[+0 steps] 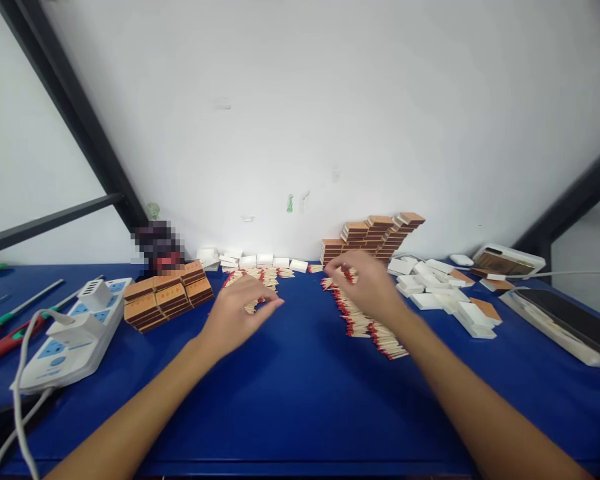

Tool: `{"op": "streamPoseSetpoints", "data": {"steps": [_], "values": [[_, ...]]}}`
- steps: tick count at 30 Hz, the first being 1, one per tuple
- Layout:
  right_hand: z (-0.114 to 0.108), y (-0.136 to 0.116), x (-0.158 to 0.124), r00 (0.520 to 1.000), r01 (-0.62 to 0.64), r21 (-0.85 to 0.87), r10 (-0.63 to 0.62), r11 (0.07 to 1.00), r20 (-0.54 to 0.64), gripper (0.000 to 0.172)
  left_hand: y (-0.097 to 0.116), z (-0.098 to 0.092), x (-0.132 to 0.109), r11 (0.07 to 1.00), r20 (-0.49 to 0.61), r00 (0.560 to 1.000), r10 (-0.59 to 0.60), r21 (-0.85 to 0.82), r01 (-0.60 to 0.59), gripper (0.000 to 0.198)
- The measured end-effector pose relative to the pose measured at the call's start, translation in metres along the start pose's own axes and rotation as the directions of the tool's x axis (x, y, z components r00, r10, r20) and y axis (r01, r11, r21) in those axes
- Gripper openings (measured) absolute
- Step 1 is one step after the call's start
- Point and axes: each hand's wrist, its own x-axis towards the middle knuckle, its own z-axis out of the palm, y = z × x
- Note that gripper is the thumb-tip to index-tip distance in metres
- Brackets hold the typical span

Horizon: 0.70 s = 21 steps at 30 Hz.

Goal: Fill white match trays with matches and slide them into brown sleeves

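Observation:
My left hand (240, 310) hovers over a loose heap of matches (260, 279) on the blue table (300, 400), its fingers curled and pinched on a few matches. Farther right, my right hand (365, 280) reaches over a long row of red-tipped matches (365, 323), fingers pinched on several of them. Behind that hand stands a stepped stack of brown matchbox sleeves (375, 237) against the wall. A block of bundled brown matchboxes (167, 299) lies to the left of my left hand.
A white power strip (75, 327) with plugs and cables lies at the left, beside red-handled tools (10, 330). White inner trays line the wall (260, 260) and pile up at the right (445, 293). A phone (575, 320) and a cased device (507, 261) rest far right.

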Motion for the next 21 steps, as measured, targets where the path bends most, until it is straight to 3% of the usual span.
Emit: {"op": "streamPoseSetpoints", "data": {"steps": [1,3,4,6,7,9,12,21], "values": [[-0.018,0.016,0.012,0.988,-0.130,-0.068,0.123,0.989,-0.094,0.010,0.002,0.004,-0.005,0.999,0.017,0.999,0.035,0.013,-0.035,0.009],[-0.054,0.050,0.033,0.940,-0.286,-0.136,0.251,0.948,-0.229,0.014,0.001,0.010,-0.013,0.987,0.080,0.988,0.135,0.075,-0.141,0.010],[-0.070,0.065,0.042,0.887,-0.402,-0.197,0.328,0.894,-0.325,0.017,-0.001,0.011,-0.016,0.977,0.100,0.979,0.175,0.103,-0.185,0.010],[-0.093,0.090,0.056,0.809,-0.542,-0.258,0.413,0.800,-0.418,0.034,-0.006,0.012,-0.018,0.963,0.109,0.971,0.214,0.145,-0.229,0.009],[-0.100,0.099,0.062,0.797,-0.566,-0.258,0.439,0.783,-0.415,0.044,-0.008,0.011,-0.018,0.960,0.103,0.970,0.219,0.157,-0.234,0.008],[-0.105,0.112,0.070,0.773,-0.609,-0.252,0.492,0.752,-0.401,0.059,-0.012,0.009,-0.016,0.958,0.088,0.972,0.218,0.170,-0.231,0.007],[-0.100,0.122,0.076,0.751,-0.650,-0.237,0.562,0.722,-0.347,0.068,-0.014,0.005,-0.014,0.955,0.074,0.973,0.217,0.191,-0.228,0.008],[-0.085,0.124,0.083,0.727,-0.685,-0.269,0.605,0.678,-0.325,0.063,-0.019,0.006,-0.018,0.955,0.104,0.978,0.182,0.218,-0.201,0.012]]}}
